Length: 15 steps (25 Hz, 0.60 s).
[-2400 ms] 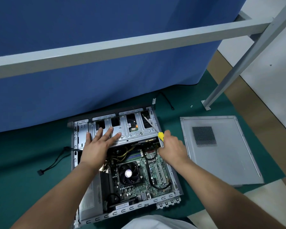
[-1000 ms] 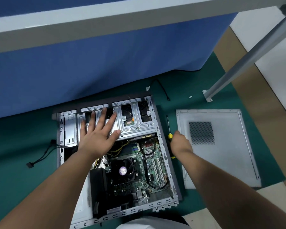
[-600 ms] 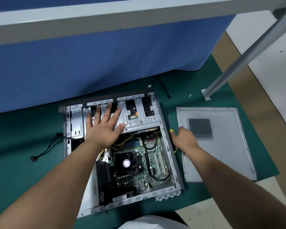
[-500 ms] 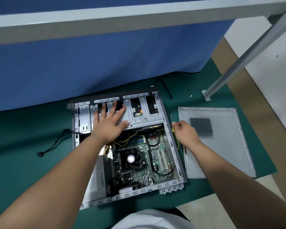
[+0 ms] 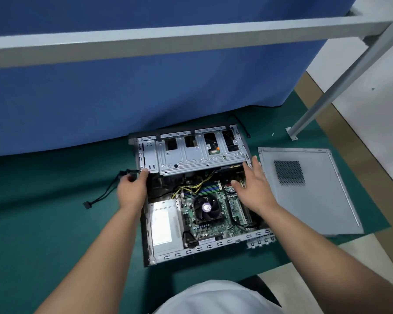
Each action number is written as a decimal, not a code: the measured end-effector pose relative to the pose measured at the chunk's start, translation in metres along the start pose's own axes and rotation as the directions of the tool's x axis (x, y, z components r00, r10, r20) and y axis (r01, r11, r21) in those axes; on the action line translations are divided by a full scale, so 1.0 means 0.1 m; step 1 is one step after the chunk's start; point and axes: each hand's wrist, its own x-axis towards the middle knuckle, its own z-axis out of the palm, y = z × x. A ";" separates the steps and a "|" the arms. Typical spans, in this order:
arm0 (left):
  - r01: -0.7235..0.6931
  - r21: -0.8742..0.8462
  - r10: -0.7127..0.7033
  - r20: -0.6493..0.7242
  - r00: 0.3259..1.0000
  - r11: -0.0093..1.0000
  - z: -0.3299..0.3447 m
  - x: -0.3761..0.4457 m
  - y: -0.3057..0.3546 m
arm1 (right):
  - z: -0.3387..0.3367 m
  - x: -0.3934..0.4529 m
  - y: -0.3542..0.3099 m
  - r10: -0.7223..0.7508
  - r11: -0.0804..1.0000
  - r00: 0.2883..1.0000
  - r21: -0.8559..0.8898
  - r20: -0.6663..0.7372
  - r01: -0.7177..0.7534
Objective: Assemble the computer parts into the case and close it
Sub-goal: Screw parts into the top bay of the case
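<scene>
At frame centre, the left hand (image 5: 132, 189) curls its fingers on the left wall of the open case (image 5: 145, 234), while the right hand (image 5: 252, 186) hovers spread and empty over its right side. Inside lie motherboard (image 5: 216, 225), fan (image 5: 205, 208), power supply (image 5: 165, 225) and drive cage (image 5: 191, 155); the side panel (image 5: 315, 200) lies on the green surface (image 5: 55, 223) at right.

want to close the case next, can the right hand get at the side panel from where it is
Probably yes. The right hand hangs open over the right edge of the case, and the side panel lies flat on the green mat just to its right, with nothing visible on top of it or between them.
</scene>
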 end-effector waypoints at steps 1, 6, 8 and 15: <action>0.031 -0.078 -0.028 0.043 0.999 0.996 -0.01 -0.01 0.02 | 0.01 -0.01 0.02 -0.011 0.999 1.000 -0.048 0.008 0.011; -0.198 -0.093 0.190 -0.083 0.978 0.976 -0.02 -0.09 0.04 | 0.08 -0.01 0.05 -0.033 0.977 0.999 -0.208 0.039 0.041; -0.330 -0.025 0.325 -0.122 0.938 0.944 -0.03 -0.18 0.00 | 0.07 -0.01 0.02 -0.008 0.971 0.999 -0.240 0.048 0.019; -0.629 0.044 0.620 0.132 0.773 0.776 0.08 -0.64 -0.14 | 0.03 0.00 -0.91 -0.251 0.941 0.968 0.241 0.029 0.237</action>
